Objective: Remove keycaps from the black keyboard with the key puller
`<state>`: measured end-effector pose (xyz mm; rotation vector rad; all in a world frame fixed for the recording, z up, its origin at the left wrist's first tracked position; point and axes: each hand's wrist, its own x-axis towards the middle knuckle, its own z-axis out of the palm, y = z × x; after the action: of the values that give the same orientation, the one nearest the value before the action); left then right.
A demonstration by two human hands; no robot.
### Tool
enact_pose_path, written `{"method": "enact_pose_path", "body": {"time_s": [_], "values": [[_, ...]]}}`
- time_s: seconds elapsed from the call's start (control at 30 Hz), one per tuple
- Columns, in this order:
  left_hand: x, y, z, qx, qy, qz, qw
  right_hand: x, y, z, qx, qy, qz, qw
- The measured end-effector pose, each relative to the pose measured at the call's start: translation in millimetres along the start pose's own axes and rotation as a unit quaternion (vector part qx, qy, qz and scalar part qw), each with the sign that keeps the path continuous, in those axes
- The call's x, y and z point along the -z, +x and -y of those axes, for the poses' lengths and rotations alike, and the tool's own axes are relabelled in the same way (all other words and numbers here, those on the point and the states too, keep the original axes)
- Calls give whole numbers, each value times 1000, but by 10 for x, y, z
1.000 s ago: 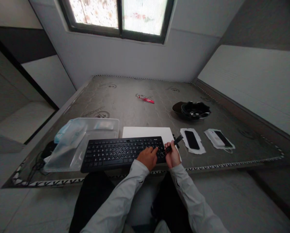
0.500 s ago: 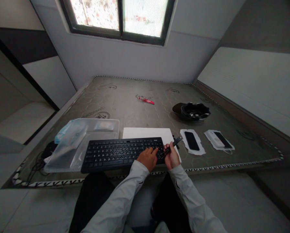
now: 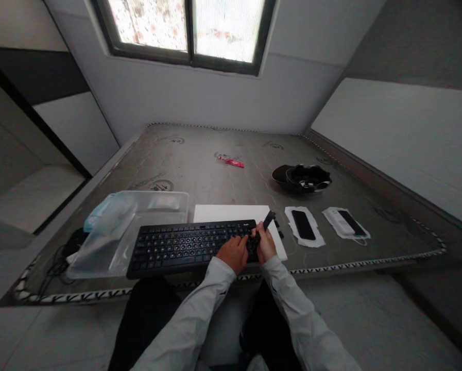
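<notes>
A black keyboard [image 3: 184, 245] lies near the front edge of a grey mattress-like surface [image 3: 215, 165], partly on a white sheet [image 3: 231, 212]. My left hand [image 3: 233, 253] rests with curled fingers on the keyboard's right end. Beside it, my right hand [image 3: 265, 245] is closed round a small black tool [image 3: 268, 220] whose handle sticks up and to the right, its tip down at the rightmost keys. A few small black pieces [image 3: 277, 229] lie on the white sheet just right of the tool.
A clear plastic lid and box [image 3: 130, 221] sit left of the keyboard, with dark cables [image 3: 66, 252] beyond. Two phones on white pads [image 3: 303, 225] [image 3: 346, 222] lie to the right. A black helmet [image 3: 306, 178] and a red wrapper [image 3: 231, 162] lie farther back.
My right hand has shifted left onto the keyboard's right end and tipped the tool more upright. The left hand stays almost where it was. The view has drifted slightly.
</notes>
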<state>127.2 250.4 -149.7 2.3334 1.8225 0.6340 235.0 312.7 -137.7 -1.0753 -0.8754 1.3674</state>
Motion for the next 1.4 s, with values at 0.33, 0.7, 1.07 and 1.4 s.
{"method": "enact_pose_path", "body": {"time_s": [0.33, 0.7, 1.07, 1.4], "values": [[15, 9, 16, -11, 2, -4, 1000, 9, 30, -33, -10, -24, 37, 999], [-30, 45, 32, 11, -18, -27, 999, 24, 47, -90, 62, -69, 5, 996], [-83, 39, 63, -2, -2, -32, 999, 54, 64, -81, 18, 31, 64, 997], [-70, 46, 56, 1, 14, -28, 1000, 26, 93, -98, 44, -110, 34, 992]]}}
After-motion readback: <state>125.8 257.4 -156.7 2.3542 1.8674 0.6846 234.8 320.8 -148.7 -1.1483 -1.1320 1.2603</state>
